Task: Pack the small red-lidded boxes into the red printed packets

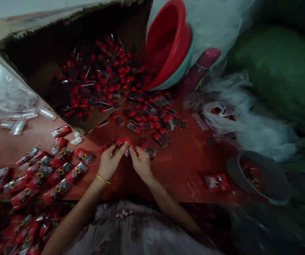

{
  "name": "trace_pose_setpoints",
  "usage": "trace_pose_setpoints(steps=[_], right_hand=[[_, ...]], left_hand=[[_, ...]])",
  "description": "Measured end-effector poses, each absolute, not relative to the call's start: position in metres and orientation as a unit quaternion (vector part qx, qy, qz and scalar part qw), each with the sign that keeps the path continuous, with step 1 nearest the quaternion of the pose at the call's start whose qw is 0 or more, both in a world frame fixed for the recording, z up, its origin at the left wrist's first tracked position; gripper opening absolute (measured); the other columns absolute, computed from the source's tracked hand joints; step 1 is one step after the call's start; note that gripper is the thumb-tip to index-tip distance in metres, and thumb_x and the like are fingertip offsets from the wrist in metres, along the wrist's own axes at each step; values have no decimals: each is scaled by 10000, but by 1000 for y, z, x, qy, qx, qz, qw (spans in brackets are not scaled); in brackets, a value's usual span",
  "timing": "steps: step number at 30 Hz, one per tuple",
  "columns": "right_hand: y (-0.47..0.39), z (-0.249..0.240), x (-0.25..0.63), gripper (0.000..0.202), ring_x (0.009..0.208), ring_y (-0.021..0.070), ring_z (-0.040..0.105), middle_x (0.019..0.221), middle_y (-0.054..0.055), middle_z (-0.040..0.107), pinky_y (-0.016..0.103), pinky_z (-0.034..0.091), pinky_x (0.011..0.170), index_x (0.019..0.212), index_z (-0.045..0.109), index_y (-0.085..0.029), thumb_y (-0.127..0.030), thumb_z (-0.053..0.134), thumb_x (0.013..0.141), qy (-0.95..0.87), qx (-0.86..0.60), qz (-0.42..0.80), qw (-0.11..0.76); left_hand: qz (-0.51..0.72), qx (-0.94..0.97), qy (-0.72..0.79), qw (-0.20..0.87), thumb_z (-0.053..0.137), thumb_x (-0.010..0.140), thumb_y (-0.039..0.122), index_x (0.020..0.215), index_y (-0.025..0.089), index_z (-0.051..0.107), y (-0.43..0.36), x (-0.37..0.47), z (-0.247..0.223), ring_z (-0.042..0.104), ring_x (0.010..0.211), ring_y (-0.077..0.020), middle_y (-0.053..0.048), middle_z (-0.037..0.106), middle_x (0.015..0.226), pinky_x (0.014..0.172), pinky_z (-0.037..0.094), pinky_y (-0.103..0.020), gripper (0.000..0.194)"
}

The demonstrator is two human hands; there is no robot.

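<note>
Both hands meet over the reddish table (184,170) around a small red packet (125,142). My left hand (110,160), with a gold bracelet at the wrist, pinches the packet's left side between thumb and fingers. On the other side, my right hand (141,161) grips its right part, the thumb close to the left thumb. Just beyond the hands lies a pile of small clear containers with red caps (145,125). Several filled red packets (59,173) are spread to the left of my left hand.
An open cardboard box (43,46) on its side holds more red-capped containers. Behind are a red basin (180,32) and a pink bottle (200,69). At the right are plastic bags (264,131), a clear bowl (282,187) and a red packet (216,182).
</note>
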State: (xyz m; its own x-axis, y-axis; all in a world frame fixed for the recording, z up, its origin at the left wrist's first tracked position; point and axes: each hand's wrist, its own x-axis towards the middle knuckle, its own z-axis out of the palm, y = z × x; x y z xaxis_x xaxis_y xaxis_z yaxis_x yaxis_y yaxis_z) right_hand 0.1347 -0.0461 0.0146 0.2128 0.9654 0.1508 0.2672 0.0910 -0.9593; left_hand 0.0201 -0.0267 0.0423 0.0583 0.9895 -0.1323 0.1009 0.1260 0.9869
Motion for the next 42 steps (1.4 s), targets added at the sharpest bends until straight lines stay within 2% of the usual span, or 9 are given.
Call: trace_pose_setpoints(steps=[5,13,16,19,24,30,33,37,42], right_hand=[[-54,17,140,338,487,96,439,510,-34,465,205,319,487,578,478,-189,-354,419,866,-562,-596,278,502],[-58,10,133,330,519,102,495,562,-20,542,202,364,500,631,522,-186,-351,400,890,-582,-574,318,480],[-62,15,148,271,656,131,572,713,17,632,227,430,611,789,587,-180,-346,401,896,-627,-567,284,452],[-65,19,180,296,941,217,557,997,103,642,347,416,843,1015,580,-151,-371,442,873,-677,-601,146,399],[-64,5,221,390,1074,328,459,1183,177,556,488,367,863,1113,554,-132,-400,490,836,-656,-722,7,222],[-73,-6,213,204,929,272,549,985,119,636,427,426,796,917,558,-167,-336,532,806,-639,-714,71,276],[-87,5,206,162,702,190,597,760,38,635,322,468,669,874,530,-196,-342,536,803,-613,-683,196,345],[-106,30,196,142,503,103,576,651,-33,582,213,455,516,875,505,-210,-339,526,820,-561,-614,374,411],[-109,41,187,128,461,91,563,581,-50,561,197,447,488,865,509,-201,-317,532,818,-540,-611,377,439]], left_hand=[[447,452,526,565,727,573,387,606,142,685,-28,25,38,538,562,-112,11,644,577,598,440,-232,251],[479,335,504,636,764,565,361,707,139,710,-36,19,28,562,600,-93,-3,674,658,625,446,-211,269],[477,276,521,652,818,468,329,593,124,667,-33,15,33,546,543,-79,10,642,574,594,448,-207,284],[475,185,528,680,850,378,296,553,123,619,-27,14,41,569,549,-85,14,639,569,603,470,-222,337],[468,153,512,704,849,395,289,550,125,582,-24,20,46,561,521,-67,31,619,553,604,473,-216,350],[461,148,519,704,857,356,320,599,123,617,-26,25,46,573,543,-83,23,623,565,622,489,-240,394],[455,160,518,707,848,388,338,598,119,625,-27,23,48,582,570,-87,9,632,587,637,491,-240,377],[437,196,513,712,831,419,385,600,116,638,-30,26,52,586,575,-95,-9,642,612,599,484,-225,377],[418,233,517,710,813,396,458,559,118,629,-36,34,54,547,515,-82,4,613,569,557,489,-229,419]])
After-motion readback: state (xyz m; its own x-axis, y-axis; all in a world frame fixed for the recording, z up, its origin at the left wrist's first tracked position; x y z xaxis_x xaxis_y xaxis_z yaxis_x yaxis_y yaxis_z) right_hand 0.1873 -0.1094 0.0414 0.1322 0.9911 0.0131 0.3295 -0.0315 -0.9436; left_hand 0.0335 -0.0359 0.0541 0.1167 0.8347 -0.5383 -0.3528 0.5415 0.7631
